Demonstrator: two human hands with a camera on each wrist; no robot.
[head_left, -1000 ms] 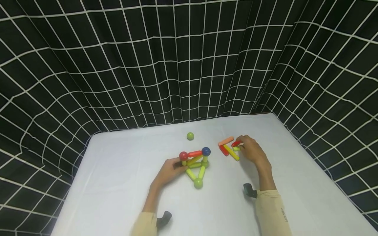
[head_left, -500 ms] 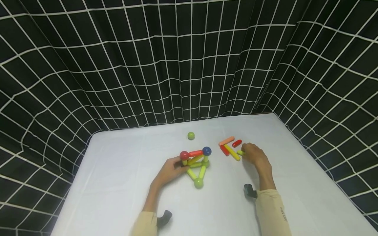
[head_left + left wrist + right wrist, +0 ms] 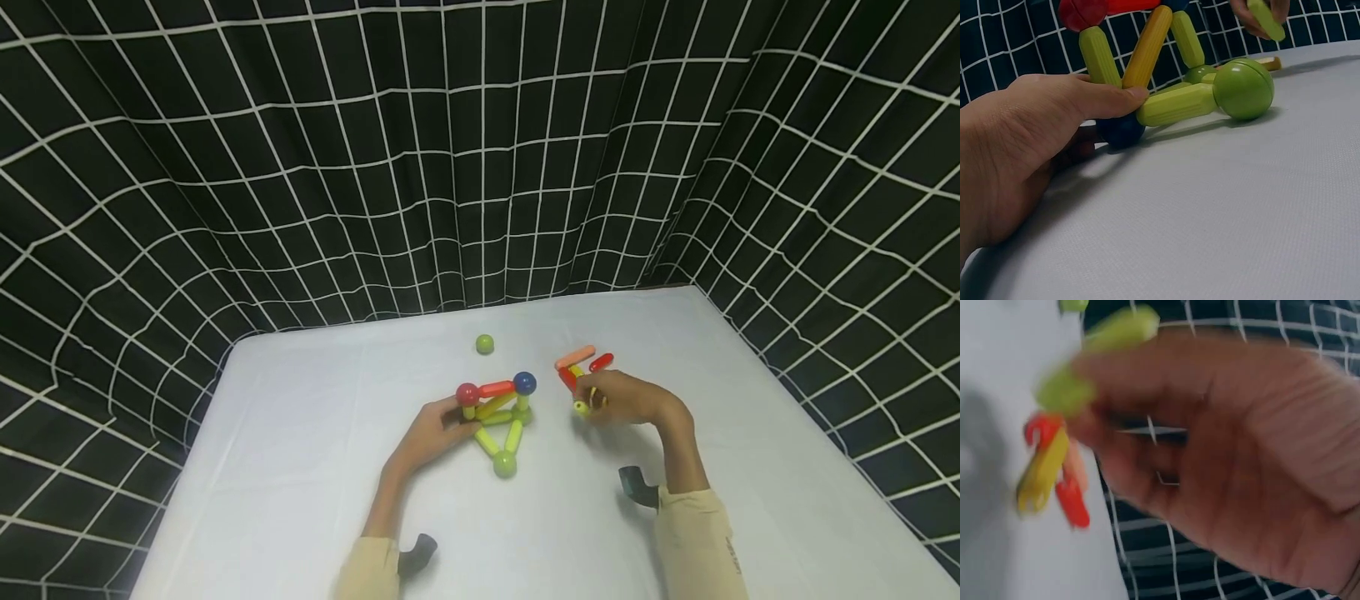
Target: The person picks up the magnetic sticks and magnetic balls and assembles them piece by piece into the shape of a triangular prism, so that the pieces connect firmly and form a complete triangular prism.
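A frame of magnetic rods and balls stands on the white table. Its upper red rod (image 3: 496, 389) joins a red ball (image 3: 467, 394) to a dark blue ball (image 3: 525, 382); a green ball (image 3: 505, 464) forms the near corner. My left hand (image 3: 426, 438) pinches the frame's lower left corner, thumb over the rod ends at a dark blue ball (image 3: 1121, 131); its other fingers are mostly hidden behind. Between thumb and fingertips, my right hand (image 3: 633, 397) holds a short light-green magnetic rod (image 3: 1266, 20), raised above the table and blurred in the right wrist view.
By my right hand lie loose rods: an orange one (image 3: 576, 357), a red one (image 3: 602, 362), another red one (image 3: 567, 378) and a partly hidden yellow one (image 3: 1044, 472). A loose green ball (image 3: 485, 343) sits farther back. Dark grid-patterned curtains (image 3: 420, 167) surround the table.
My right hand has left the red rod, picked up the light-green rod beside it and carried it left and nearer. The left hand and frame stay put.
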